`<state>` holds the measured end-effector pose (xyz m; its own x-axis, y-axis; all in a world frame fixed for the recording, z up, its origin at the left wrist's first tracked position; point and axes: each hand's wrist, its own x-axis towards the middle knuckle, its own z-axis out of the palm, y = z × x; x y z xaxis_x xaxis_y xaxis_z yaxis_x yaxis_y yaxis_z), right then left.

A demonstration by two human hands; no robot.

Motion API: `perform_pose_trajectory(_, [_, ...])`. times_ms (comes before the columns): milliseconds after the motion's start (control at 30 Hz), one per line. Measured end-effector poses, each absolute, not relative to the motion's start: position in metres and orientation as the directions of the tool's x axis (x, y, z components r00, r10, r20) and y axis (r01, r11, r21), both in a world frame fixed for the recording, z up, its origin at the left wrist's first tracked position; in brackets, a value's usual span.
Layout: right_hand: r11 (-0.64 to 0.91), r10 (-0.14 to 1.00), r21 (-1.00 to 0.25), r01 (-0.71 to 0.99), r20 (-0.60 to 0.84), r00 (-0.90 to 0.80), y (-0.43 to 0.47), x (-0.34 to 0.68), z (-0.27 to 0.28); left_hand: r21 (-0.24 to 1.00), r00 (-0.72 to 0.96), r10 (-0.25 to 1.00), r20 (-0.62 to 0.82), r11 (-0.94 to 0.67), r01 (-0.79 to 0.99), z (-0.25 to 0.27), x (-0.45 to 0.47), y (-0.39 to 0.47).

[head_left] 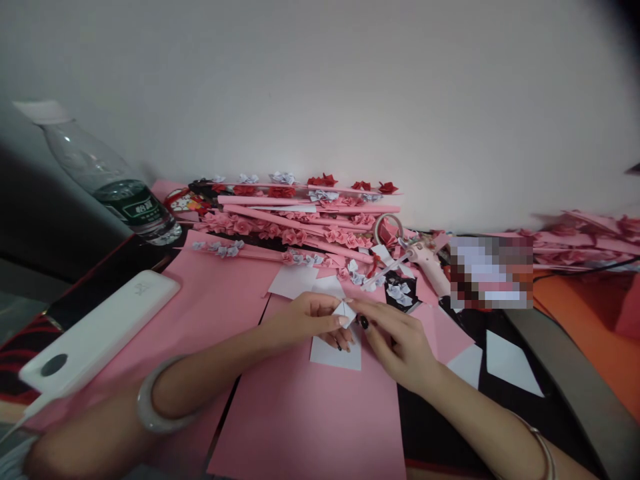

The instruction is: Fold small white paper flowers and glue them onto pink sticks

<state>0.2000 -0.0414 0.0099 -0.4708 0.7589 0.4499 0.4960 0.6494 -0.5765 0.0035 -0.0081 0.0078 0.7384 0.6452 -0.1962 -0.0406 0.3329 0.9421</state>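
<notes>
Between both hands is a small folded piece of white paper (pixel 345 313), raised above the pink paper sheet (pixel 310 420). My left hand (pixel 313 317) pinches it from the left, thumb in front and the other fingers curled behind. From the right, the fingertips of my right hand (pixel 397 337) close on its edge; dark nail polish shows on one nail. Under the hands lies a flat white paper square (pixel 335 353), partly covered by the fingers. Another white sheet (pixel 293 281) lies just behind them.
White power bank (pixel 100 333) and water bottle (pixel 115 180) stand on the left. Rolled pink paper sticks with paper flowers (pixel 300 233) are piled along the wall. A glue gun (pixel 425 263) and tape roll (pixel 389 230) lie behind right; loose white paper (pixel 513 363) is at right.
</notes>
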Motion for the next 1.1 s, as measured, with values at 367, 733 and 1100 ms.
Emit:
perform_pose_trajectory(367, [0.440,0.859,-0.709,0.552,0.153,-0.488,-0.047,0.188,0.011,0.968,0.744,0.625,-0.235,0.223,0.119,0.008,0.005,-0.016])
perform_pose_trajectory(733, [0.460,0.842,-0.708,0.536,0.156,-0.517,-0.047,0.190,0.008,0.960,0.739,0.616,-0.274,0.225,0.168,0.009,0.004,-0.015])
perform_pose_trajectory(1100, [0.507,0.831,-0.662,0.553,0.203,-0.518,-0.049,0.189,0.008,0.961,0.751,0.611,-0.252,0.246,0.122,0.011,0.005,-0.015])
